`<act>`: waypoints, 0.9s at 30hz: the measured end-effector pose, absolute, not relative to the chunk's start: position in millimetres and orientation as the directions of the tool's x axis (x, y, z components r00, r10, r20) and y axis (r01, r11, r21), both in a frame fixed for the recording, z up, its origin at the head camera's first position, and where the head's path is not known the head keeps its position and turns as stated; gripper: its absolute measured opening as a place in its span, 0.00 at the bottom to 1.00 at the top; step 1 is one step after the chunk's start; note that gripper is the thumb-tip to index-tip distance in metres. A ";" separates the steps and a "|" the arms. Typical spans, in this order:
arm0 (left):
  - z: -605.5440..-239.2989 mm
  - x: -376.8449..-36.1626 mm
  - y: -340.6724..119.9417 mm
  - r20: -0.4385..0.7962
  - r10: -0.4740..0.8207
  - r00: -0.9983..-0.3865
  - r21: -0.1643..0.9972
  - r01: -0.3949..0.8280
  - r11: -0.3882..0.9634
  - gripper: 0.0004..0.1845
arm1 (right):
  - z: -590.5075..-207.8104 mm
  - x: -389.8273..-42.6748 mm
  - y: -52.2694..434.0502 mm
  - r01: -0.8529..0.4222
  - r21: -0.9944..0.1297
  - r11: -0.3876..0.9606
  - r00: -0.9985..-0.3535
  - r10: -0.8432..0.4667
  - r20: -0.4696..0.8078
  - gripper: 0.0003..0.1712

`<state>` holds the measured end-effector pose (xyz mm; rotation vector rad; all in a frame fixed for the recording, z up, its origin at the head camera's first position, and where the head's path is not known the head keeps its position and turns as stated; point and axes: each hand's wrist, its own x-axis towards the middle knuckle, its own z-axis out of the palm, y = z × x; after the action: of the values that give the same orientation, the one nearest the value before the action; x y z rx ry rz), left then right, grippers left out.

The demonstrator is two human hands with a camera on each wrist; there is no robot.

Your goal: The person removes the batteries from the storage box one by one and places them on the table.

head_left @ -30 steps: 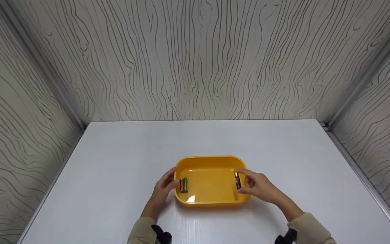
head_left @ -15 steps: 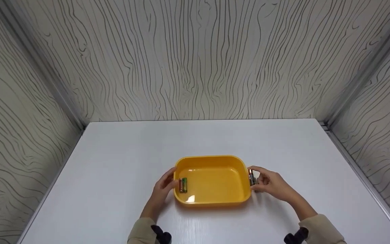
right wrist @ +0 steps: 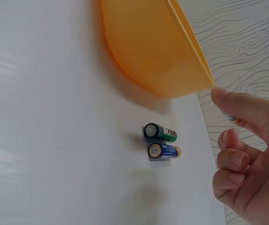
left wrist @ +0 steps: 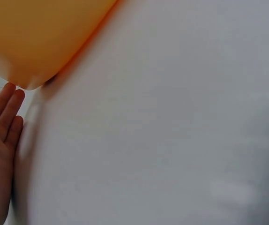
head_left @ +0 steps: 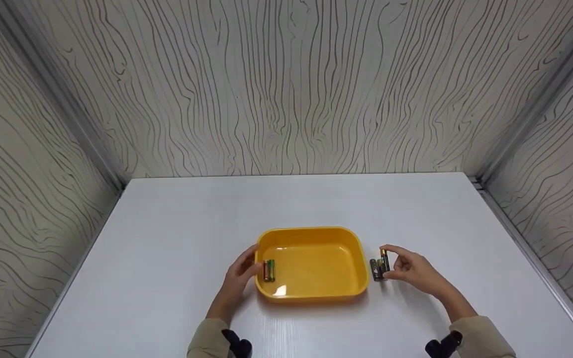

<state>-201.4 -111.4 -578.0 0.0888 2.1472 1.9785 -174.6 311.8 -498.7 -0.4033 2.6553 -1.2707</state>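
Observation:
My right hand pinches a dark battery with a gold end between thumb and index finger, to the right of the yellow tray. In the right wrist view, the thumb hides most of that battery. Two more lie side by side on the table, a green battery and a blue battery with a yellow end. At the tray's left rim rests my left hand; its straight fingers touch the outer wall. Inside, near that hand, lie a reddish battery and a green battery.
A white table carries everything. Wood-grain panels enclose it at the back and both sides. The tray stands near the front middle.
The right hand has moved from the tray's right end out over its rim, further right, with a battery pinched in it. Two batteries beside the tray have come into view. The left hand stays put.

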 end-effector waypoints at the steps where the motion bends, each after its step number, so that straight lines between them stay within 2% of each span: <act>1: -578.1 -201.3 -111.5 -0.121 0.190 -0.974 0.990 -0.104 0.097 0.31 | -500.2 -174.9 313.3 -0.158 -0.786 0.598 -0.950 -0.309 -0.045 0.37; 27: -577.2 -201.7 -111.1 -0.133 0.197 -0.971 0.989 -0.117 0.092 0.31 | -533.9 -185.4 332.2 0.004 -0.758 0.652 -0.943 -0.250 -0.220 0.39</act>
<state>-201.7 -111.1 -577.2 0.0800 2.1365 1.9710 -185.4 332.2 -533.9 -0.1970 2.5662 -1.1793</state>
